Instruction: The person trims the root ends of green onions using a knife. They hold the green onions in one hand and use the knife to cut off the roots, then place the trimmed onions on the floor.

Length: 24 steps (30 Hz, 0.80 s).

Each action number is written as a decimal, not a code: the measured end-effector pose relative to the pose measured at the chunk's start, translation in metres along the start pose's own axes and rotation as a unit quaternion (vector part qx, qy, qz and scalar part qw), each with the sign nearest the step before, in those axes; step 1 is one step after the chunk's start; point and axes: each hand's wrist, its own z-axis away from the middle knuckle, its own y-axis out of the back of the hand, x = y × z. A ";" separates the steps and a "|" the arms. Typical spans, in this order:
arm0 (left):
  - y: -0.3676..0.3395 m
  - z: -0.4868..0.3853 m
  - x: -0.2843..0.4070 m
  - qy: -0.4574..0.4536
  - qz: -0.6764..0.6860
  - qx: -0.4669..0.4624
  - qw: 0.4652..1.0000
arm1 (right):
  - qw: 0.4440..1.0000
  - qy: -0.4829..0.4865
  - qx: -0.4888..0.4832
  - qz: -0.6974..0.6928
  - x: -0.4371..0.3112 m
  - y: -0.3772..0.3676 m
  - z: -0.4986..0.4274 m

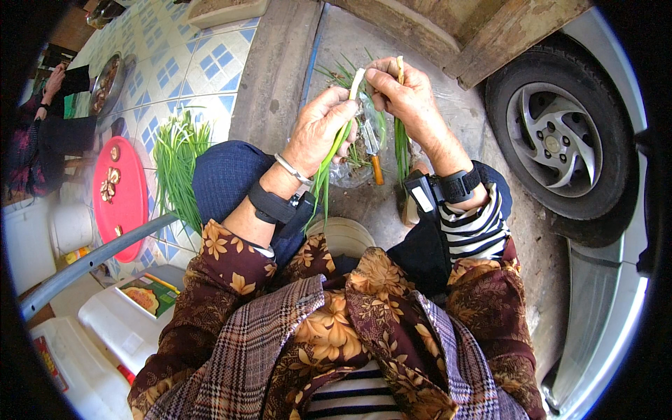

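Note:
My left hand [324, 126] grips a green onion [341, 135], its white stem end pointing up and its green leaves hanging toward my lap. Close by on the right, my right hand [403, 89] has more green onions [401, 144] hanging from it, one pale end poking up past the fingers. The right thumb and fingertips are pinched near the top of the left hand's stem; whether they touch it I cannot tell. Below and between the hands, a knife [375, 152] with a wooden handle lies on clear plastic [346, 173] among loose green scraps.
A pile of green onions [181, 157] lies on the tiled surface [215, 68] at left. Beyond it are a red tray [118, 205] with cut pieces and a metal bowl [106, 86]. Another person's hand [54, 81] shows far left. A bucket [344, 235] stands below; a car wheel [554, 139] is right.

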 end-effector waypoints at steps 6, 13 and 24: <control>0.000 0.001 -0.001 0.018 0.051 0.007 0.999 | 1.000 -0.012 0.010 0.009 0.000 -0.001 -0.001; 0.000 -0.002 -0.002 -0.025 0.071 0.005 0.997 | 0.999 -0.025 0.005 0.023 0.000 -0.002 -0.001; 0.005 -0.002 -0.002 -0.033 0.109 0.014 0.993 | 0.999 -0.026 0.010 0.035 0.000 -0.003 -0.002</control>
